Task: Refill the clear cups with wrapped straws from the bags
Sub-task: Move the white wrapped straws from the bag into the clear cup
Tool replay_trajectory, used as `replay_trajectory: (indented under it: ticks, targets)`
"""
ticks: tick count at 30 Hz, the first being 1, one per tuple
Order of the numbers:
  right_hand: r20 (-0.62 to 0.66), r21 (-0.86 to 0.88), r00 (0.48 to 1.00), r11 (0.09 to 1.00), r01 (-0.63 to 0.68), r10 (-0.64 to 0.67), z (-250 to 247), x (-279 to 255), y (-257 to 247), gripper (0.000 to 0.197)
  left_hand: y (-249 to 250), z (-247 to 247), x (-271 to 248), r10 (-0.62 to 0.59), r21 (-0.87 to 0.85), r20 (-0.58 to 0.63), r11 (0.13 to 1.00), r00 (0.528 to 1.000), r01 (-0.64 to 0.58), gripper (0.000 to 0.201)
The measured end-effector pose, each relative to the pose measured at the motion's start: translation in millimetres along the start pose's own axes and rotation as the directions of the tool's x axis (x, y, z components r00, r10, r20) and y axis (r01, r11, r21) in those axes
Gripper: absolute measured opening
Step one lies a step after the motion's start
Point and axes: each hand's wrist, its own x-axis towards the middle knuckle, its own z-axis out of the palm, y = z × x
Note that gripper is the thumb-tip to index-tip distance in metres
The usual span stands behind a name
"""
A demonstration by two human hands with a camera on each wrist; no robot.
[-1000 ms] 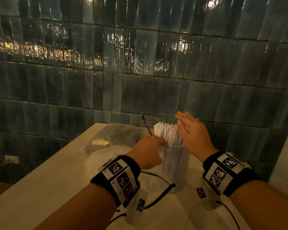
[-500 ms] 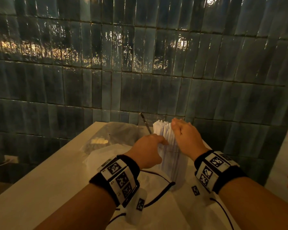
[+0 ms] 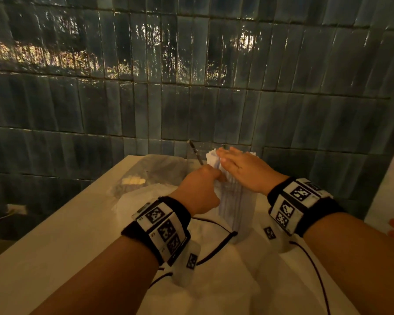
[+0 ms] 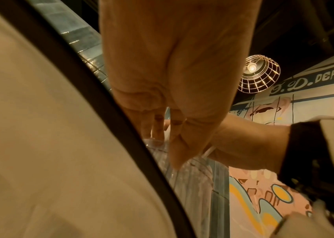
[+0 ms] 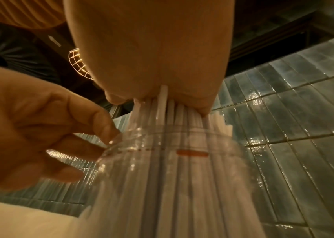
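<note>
While the clear cup (image 3: 237, 208) stands upright on the pale worktop (image 3: 55, 242) near the tiled wall (image 3: 191, 87), it is packed full of white wrapped straws (image 3: 214, 159) whose tops rise well above its rim. The left hand (image 3: 197, 193) grips the cup's upper wall with curled fingers, the thumb at the rim. The right hand (image 3: 243, 170) lies flat across the straw tops, fingers straight and together, pressing on them. Behind and left of the cup lies a crumpled clear bag (image 3: 146, 176) holding something pale; what it is cannot be told. A thin dark stick (image 3: 196, 153) leans up just behind the left hand. The right wrist view shows what the head view hides: the straws (image 5: 182, 185) seen through the cup's wall (image 5: 219, 161), a red mark (image 5: 192, 153) printed on it, and the left hand's fingertips (image 5: 109, 130) touching the rim. The left wrist view adds a wire-caged lamp (image 4: 257, 74) and a painted mural (image 4: 268, 201).
</note>
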Motion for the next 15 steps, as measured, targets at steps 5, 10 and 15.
replay_trajectory:
  ticks: [5,10,15]
  targets:
    - [-0.066,-0.042,0.993,0.994,-0.100,0.097,1,5,-4,0.047,4,0,7,-0.015,0.057,0.023,0.998,1.000,0.013,0.041]
    - [0.023,-0.125,0.971,0.964,-0.235,0.239,4,27,-15,0.068,5,-1,13,-0.023,0.109,0.060,0.994,0.998,0.016,0.042]
    - [0.126,0.110,0.924,0.920,-0.376,0.362,0,35,-21,0.082,6,1,8,-0.029,0.100,0.035,0.995,0.999,0.025,0.042]
